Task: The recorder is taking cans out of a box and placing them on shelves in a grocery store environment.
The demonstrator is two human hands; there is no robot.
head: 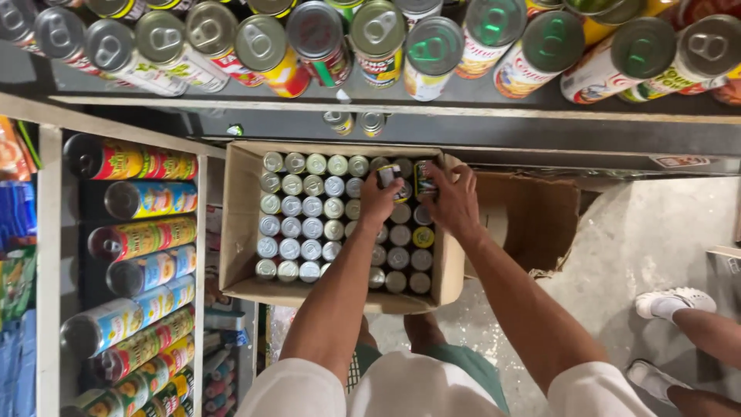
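Both hands reach down into an open cardboard box packed with rows of small tins seen from above. The left hand has its fingers curled round one tin, lifted a little above its neighbours at the far side of the box; the right hand grips a second tin in the same way, its fingers wrapped over the top and side. The two held tins sit just beside each other, between the two sets of fingertips, with the hands nearly touching.

Below and to the left of the fingers the packed tins stand upright in tight rows, silver lids up. Beyond the fingertips, past the box's far wall, runs a shelf carrying larger cans lying with their lids toward the camera. Far left of the hands, more cans lie stacked on their sides in a rack. To the right of the right hand, another person's white shoe stands on the concrete floor
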